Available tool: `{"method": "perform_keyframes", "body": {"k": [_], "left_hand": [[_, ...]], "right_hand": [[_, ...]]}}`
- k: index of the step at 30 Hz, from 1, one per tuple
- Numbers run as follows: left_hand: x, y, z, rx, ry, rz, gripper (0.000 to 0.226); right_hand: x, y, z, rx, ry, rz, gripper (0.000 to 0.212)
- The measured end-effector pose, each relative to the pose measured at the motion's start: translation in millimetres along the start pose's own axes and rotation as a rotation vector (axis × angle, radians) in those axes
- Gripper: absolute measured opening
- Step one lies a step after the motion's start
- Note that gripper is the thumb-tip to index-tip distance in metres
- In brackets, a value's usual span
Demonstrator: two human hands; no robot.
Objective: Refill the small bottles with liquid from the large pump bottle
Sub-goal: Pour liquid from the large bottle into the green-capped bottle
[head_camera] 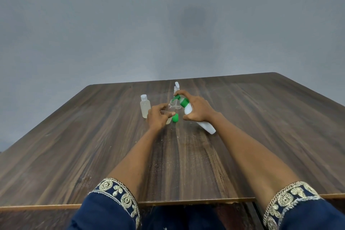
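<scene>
She has the large pump bottle [196, 117] tipped over in her right hand [197, 110], fingers wrapped round its white body and one finger up on the green pump head, so the spout points down at the small clear bottle [170, 109] she pinches in her left hand [157, 115]. Holding both off the wooden table [93, 136] lets her line spout to mouth. Its green cap [175, 118] lies just beside it, off for filling. Another small bottle [145, 106], capped and seemingly full, stands to the left; a third [177, 87] stands behind.

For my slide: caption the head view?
Right hand tilts the pump bottle over a small bottle held by the left hand.
</scene>
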State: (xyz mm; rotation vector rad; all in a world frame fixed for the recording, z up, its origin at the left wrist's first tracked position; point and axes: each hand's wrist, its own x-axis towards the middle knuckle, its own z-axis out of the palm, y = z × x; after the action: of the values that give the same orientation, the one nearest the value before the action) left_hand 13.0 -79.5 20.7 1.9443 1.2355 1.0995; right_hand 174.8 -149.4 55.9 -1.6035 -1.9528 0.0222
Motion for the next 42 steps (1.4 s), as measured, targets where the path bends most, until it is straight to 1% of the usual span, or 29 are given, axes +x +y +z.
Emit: {"method": "perform_keyframes", "body": {"k": [6, 14, 21, 29, 35, 42], "left_hand": [[-1.8, -0.9, 1.0, 0.016, -0.008, 0.005, 0.049], [0.8, 1.0, 1.6, -0.010, 0.007, 0.007, 0.048], [-2.7, -0.4, 2.8, 0.018, -0.011, 0.015, 0.050], [2.0, 1.5, 0.8, -0.008, 0.005, -0.002, 0.052], [0.8, 1.5, 2.0, 0.006, -0.012, 0.016, 0.052], [2.0, 2.6, 2.1, 0.005, 0.010, 0.017, 0.053]], "right_hand": [[-0.3, -1.2, 0.8, -0.038, 0.053, 0.025, 0.066], [-1.5, -2.2, -1.4, -0.035, 0.048, 0.005, 0.076], [1.6, -1.1, 0.4, -0.022, 0.035, 0.017, 0.068], [3.0, -3.2, -3.9, -0.001, 0.023, 0.023, 0.073], [3.4, -3.6, -0.2, 0.016, 0.027, 0.057, 0.069], [2.6, -3.2, -3.2, 0.013, 0.036, 0.051, 0.072]]}}
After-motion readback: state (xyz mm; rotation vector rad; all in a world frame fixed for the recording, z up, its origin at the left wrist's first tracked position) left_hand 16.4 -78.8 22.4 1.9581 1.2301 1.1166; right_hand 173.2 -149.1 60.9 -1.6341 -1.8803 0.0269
